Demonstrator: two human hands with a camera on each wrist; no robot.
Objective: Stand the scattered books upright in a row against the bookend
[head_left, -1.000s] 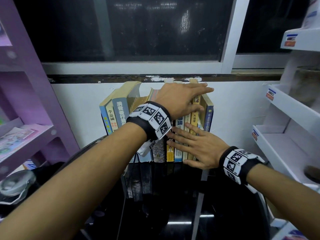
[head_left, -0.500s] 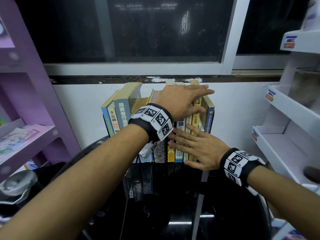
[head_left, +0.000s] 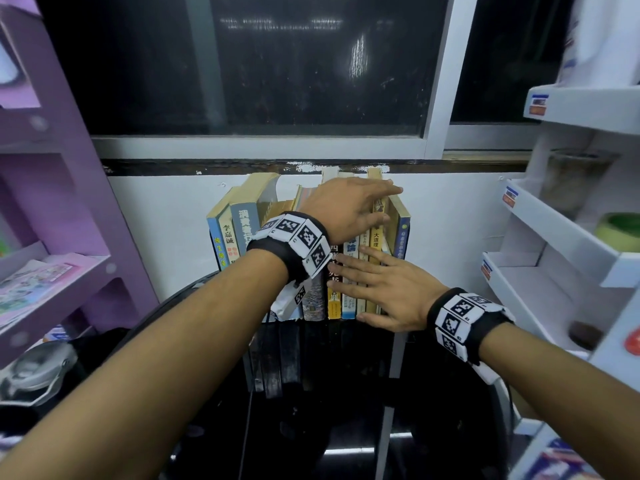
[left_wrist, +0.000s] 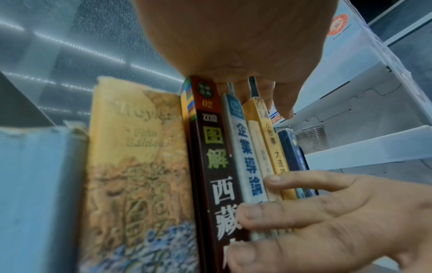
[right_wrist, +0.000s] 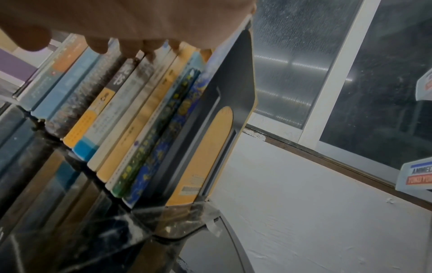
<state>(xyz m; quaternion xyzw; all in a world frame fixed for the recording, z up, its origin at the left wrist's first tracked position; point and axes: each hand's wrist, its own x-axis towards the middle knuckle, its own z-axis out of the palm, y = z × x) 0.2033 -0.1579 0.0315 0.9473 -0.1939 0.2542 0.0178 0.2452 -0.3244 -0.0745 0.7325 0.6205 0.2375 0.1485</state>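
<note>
Several books stand upright in a row (head_left: 242,233) on the black table (head_left: 346,427), backs to the white wall. In the right wrist view a dark metal bookend (right_wrist: 236,77) closes the right end, with a blue book (right_wrist: 158,147) against it. My left hand (head_left: 349,206) lies on top of the right-hand books with its fingers stretched out; the left wrist view shows its palm (left_wrist: 233,40) over a brown spine (left_wrist: 215,166). My right hand (head_left: 381,285) presses flat against the spines, and its fingers (left_wrist: 327,212) are spread.
A purple shelf unit (head_left: 52,202) stands at the left and a white tiered rack (head_left: 561,230) at the right, both close to the row. A dark window (head_left: 277,64) sits above the wall. The leftmost books (head_left: 221,244) lean slightly.
Both hands keep their places on the row. The left fingers have slid slightly to the left along the book tops.
</note>
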